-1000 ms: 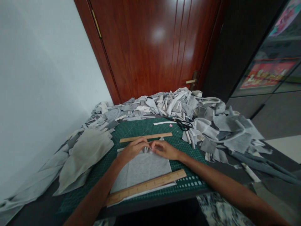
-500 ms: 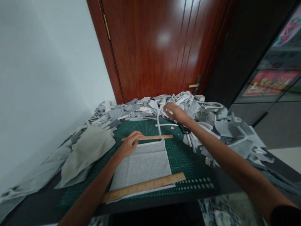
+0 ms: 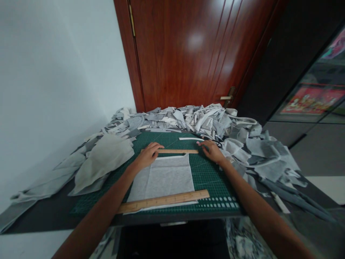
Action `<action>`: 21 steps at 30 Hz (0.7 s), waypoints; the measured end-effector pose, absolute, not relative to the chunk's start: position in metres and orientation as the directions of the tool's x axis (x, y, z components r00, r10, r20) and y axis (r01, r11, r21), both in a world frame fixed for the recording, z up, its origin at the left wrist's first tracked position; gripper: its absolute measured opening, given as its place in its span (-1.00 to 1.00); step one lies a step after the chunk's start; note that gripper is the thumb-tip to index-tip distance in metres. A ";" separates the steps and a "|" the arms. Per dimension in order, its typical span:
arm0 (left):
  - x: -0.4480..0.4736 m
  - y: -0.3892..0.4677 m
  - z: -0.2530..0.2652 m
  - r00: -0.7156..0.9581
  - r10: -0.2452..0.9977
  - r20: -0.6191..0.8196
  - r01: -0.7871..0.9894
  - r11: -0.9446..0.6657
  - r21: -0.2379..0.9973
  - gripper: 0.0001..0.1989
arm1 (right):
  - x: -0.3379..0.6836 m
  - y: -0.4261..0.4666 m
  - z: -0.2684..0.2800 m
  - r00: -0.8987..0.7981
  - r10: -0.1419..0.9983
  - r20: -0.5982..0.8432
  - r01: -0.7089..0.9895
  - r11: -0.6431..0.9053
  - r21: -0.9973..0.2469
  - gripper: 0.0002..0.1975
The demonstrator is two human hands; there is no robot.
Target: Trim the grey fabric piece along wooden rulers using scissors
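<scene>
A grey-white fabric piece (image 3: 167, 175) lies flat on a green cutting mat (image 3: 215, 181), with its top right corner turned up. A thin wooden ruler (image 3: 178, 151) runs just above its far edge. My left hand (image 3: 147, 155) rests over the left end of that ruler, fingers stretched and touching it. My right hand (image 3: 212, 151) is low over the mat at the right, fingers apart and curved. Its fingertips are at a small pink object (image 3: 198, 142), too small to name. Dark-handled scissors (image 3: 217, 142) lie partly hidden behind this hand. A wider wooden ruler (image 3: 164, 201) crosses the fabric's near edge.
A white strip (image 3: 191, 139) lies on the mat's far part. Heaped fabric scraps (image 3: 207, 120) line the table's back and right side. Larger cloth pieces (image 3: 104, 162) lie at the left. Behind stand a wooden door (image 3: 183, 57) and a white wall (image 3: 67, 72).
My right hand has come down and nearer from the back scrap pile, and the white strip at it has been let go. My left hand stays on the thin ruler. The view has shifted slightly.
</scene>
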State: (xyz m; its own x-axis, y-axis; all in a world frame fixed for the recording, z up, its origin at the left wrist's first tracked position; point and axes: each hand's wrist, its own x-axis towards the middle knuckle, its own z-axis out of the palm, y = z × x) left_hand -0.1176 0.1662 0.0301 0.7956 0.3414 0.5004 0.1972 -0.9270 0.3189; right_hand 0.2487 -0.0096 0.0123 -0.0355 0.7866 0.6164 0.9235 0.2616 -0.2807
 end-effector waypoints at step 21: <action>-0.142 0.207 0.013 0.772 0.423 0.475 0.312 -0.902 0.297 -0.71 | 0.181 0.030 0.017 -0.170 0.904 0.392 0.955 0.249 -0.159 -0.77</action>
State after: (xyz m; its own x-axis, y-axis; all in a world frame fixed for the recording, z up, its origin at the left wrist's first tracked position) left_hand -0.1416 0.2070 0.0128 0.7717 0.4233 0.4746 0.3124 -0.9024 0.2968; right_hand 0.1805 0.0297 0.0171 -0.1704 0.9041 0.3918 0.9554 0.2489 -0.1588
